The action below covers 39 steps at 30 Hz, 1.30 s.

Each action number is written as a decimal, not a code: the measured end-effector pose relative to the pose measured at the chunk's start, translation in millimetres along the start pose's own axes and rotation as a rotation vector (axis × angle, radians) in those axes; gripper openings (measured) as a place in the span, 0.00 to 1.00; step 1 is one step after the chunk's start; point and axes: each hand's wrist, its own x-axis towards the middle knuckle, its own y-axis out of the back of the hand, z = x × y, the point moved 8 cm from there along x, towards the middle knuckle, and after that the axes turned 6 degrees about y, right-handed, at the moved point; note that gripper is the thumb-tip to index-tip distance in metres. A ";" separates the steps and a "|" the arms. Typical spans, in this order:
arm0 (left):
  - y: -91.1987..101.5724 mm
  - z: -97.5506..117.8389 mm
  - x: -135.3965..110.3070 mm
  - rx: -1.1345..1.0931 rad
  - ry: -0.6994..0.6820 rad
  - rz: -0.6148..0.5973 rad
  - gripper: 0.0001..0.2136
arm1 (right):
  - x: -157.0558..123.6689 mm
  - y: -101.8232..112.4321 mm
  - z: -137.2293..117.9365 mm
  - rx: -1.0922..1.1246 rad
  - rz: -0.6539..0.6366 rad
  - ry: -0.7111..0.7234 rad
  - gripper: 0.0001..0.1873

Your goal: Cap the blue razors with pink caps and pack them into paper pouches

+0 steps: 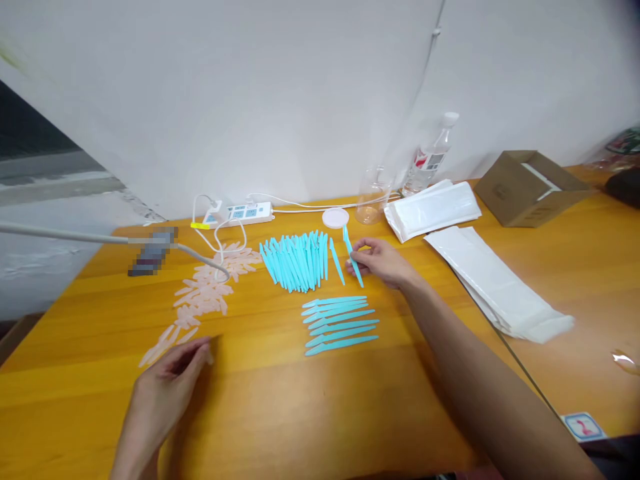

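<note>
My right hand (376,261) pinches a turquoise eyebrow razor (354,261), its slim handle pointing toward me. Just left of it lies another single razor, beside a dense pile of turquoise razors (295,261). Closer to me, several more razors form a loose row (343,325), lying sideways. My left hand (167,380) hovers at the lower left, thumb and fingertips pressed together; a pale bit shows at the tips, too small to name. Beyond this hand, slim translucent pink pieces (203,293) are scattered across the wooden table (260,413).
Along the wall are a power strip (245,213) with white cables, a round pale lid (335,217), a clear plastic jar (371,200) and a water bottle (427,160). White plastic packs (433,208) and a cardboard box (520,190) stand right; a blurred dark device (153,252) lies left.
</note>
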 end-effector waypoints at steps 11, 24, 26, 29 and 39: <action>-101.6 65.4 -33.3 -0.878 0.308 -0.224 0.21 | -91.2 -49.5 -21.7 -0.504 -0.173 0.610 0.10; -122.9 80.2 -51.0 -0.734 0.205 -0.328 0.19 | -120.3 -62.5 -26.0 -0.655 -0.133 0.925 0.07; -127.2 84.0 -54.7 -0.697 0.170 -0.350 0.19 | -124.0 -66.6 -26.9 -0.675 -0.149 0.924 0.08; -132.9 86.8 -63.6 -0.573 0.094 -0.391 0.17 | -135.7 -71.3 -24.9 -0.715 -0.166 0.930 0.08; -122.2 78.6 -97.2 -0.056 -0.256 -0.343 0.13 | -169.6 -68.1 4.0 -0.786 -0.132 0.870 0.06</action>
